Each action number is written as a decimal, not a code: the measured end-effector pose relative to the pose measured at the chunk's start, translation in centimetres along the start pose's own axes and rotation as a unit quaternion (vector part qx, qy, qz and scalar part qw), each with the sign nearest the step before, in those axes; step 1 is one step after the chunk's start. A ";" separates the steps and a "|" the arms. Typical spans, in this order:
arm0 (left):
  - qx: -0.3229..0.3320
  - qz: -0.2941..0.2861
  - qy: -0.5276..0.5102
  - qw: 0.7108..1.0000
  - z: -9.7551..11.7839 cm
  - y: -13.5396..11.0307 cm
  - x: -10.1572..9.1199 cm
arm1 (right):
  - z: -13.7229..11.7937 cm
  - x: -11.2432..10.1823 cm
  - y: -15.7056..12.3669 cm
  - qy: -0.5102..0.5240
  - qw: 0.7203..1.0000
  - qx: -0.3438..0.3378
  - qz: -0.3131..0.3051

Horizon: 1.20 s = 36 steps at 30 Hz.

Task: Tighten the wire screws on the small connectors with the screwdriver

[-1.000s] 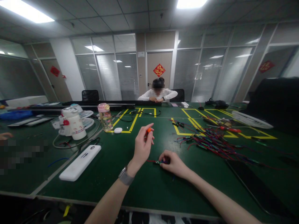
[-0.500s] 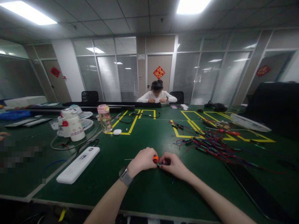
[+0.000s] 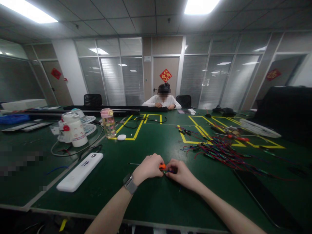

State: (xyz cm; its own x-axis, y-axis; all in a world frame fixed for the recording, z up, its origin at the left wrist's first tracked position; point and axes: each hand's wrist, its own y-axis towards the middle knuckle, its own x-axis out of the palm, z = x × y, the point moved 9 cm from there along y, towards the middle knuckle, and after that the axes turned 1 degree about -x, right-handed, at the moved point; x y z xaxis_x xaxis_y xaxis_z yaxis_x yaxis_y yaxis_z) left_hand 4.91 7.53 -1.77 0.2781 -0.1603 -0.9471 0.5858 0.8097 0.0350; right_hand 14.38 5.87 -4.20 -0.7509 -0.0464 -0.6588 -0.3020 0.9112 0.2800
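**A:** Head cam: your L hand is a closed fist low on the green table, near the front-centre edge. It's wrapped tight round an orange-tipped tool, and only the orange end pokes out on the thumb side.

**B:** Yep, and your R hand sits right next to it, knuckles nearly touching. Its fingers are pinched in on a small dark part, which is mostly hidden, so can't tell what it is exactly.

**A:** The orange tip meets that part right btwn your two hands, just above the tabletop. There's a watch on your L wrist.

**B:** Around you: a white flat bar lies well to your L, angled away from you. A tangle of red/blue wires spreads out to your R, well apart from both hands.

**A:** Further back on the L there's a pink-lid bottle standing upright, w/ a white jug beside it. Yellow tape lines mark the table's middle.

**B:** Another person in a white top sits at the far side, hands on the table edge.
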 end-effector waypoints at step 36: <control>0.119 0.271 -0.650 0.700 0.3 -0.3 -4.8 | 1.0 0.3 0.3 0.023 0.999 0.043 0.012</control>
State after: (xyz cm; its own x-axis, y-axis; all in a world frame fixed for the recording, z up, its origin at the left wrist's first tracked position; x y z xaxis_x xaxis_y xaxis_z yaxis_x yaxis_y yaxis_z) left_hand 3.64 7.86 2.92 0.8756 -0.3692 0.3115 0.1927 0.8582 0.4757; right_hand 14.69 6.54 -5.02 -0.7845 -0.0412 -0.6188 -0.2335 0.9440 0.2332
